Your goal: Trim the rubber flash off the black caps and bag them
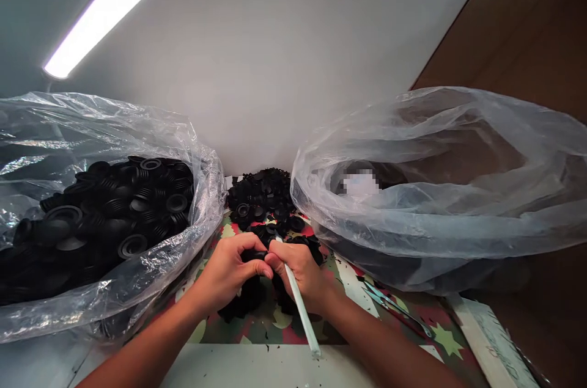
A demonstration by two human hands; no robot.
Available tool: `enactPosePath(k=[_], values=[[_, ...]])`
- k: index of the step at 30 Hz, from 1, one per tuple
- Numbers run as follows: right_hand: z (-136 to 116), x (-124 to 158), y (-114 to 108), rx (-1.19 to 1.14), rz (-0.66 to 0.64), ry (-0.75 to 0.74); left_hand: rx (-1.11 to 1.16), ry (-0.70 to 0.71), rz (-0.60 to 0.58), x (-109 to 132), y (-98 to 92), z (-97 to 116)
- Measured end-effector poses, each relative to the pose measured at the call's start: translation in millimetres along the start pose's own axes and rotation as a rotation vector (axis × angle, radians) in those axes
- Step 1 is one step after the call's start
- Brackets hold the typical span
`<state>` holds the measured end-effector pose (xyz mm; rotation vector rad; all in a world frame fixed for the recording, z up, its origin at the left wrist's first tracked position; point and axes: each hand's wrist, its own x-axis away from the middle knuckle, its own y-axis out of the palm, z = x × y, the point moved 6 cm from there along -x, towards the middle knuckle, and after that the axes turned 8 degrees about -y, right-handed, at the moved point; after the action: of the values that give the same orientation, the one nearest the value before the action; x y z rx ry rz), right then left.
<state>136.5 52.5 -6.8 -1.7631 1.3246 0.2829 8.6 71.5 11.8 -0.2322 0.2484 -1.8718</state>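
Just over the table's middle, my left hand [232,269] is closed around a black rubber part [253,255], gripped between thumb and fingers. My right hand [302,269] meets it there, its thumb and fingertips at the part's edge. Across that same hand lies a tool with a long white handle [300,314], held in the grip. The handle's near end points toward me, and its dark far tip is hard to make out. Behind and below both hands is a pile of black rubber scraps and rings [263,195].
On the left, a clear plastic bag [208,192] holds many round ribbed black rubber parts [119,204]. Another clear bag [413,223] gapes at the right, beside a cardboard box [541,27]. Scissors or tweezers [398,308] lie on the patterned cloth [229,330].
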Motion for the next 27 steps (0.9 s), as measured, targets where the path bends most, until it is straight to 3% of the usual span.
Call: enactPosePath(k=[5, 9, 13, 19, 24, 27], values=[[-12, 4, -8, 0.225, 0.157, -0.139, 0.197, -0.069, 0.049, 5, 8.4, -7], [-28, 5, -10, 0.448, 0.167, -0.313, 0.568, -0.264, -0.011, 9, 27.1, -21], [-31, 7, -4, 0.585, 0.166, -0.39, 0.769, -0.404, 0.078, 11, 35.1, -30], [-29, 12, 4, 0.587, 0.198, -0.398, 0.834, -0.449, 0.161, 11, 40.0, -36], [-56, 12, 8, 0.484, 0.225, -0.555, 0.928, -0.375, 0.317, 2, 20.2, -39], [-51, 8, 0, 0.436, 0.221, -0.432, 0.887, -0.321, 0.243, -2, 16.8, -35]])
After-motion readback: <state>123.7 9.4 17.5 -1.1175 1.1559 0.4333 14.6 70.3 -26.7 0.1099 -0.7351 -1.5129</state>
